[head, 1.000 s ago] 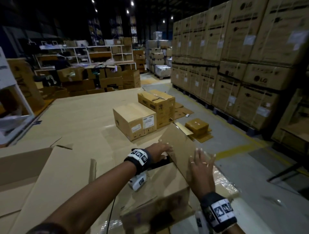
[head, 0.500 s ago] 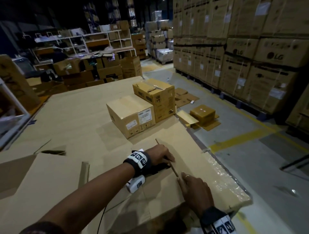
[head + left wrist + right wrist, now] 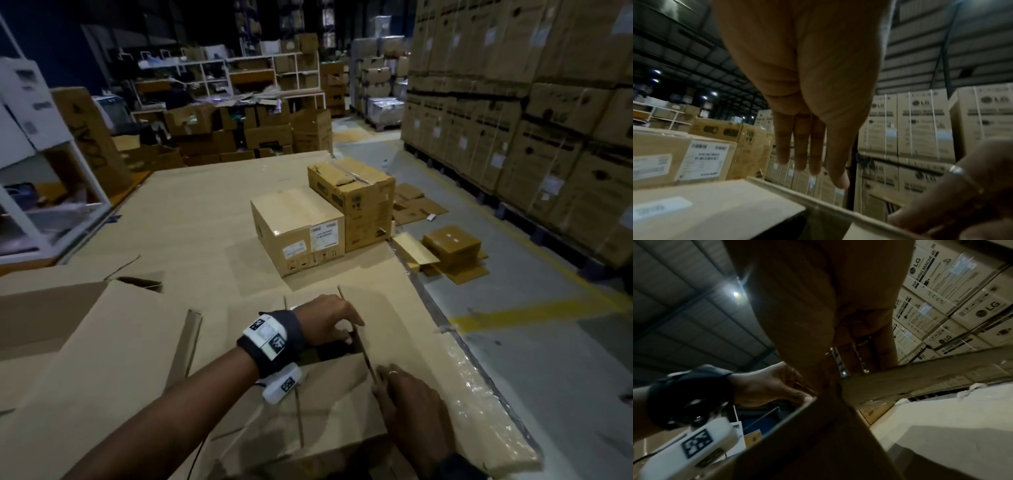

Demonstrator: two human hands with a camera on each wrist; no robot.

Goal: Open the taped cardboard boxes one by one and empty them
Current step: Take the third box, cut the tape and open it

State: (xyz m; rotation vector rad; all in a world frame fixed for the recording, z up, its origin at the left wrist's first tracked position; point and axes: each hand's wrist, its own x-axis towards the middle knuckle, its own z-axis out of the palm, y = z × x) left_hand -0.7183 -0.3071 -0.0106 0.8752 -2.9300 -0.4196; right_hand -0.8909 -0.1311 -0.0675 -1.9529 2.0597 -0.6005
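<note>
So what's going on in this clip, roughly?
A person is opening a cardboard box on a cardboard-covered table. The right hand holds the edge of one top flap, folded out, while the left hand reaches into the dark opening. Two more boxes, a labelled one and a taller one, wait further back.

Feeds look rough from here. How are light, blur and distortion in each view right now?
Head view: dim warehouse light, wide-angle bending at the edges, the box flap and both hands fairly sharp. Left wrist view: the left hand fills the frame, soft and close, labels behind it smeared. Right wrist view: very dark, with glare from a ceiling lamp; the right hand is a blurred shadow.
</note>
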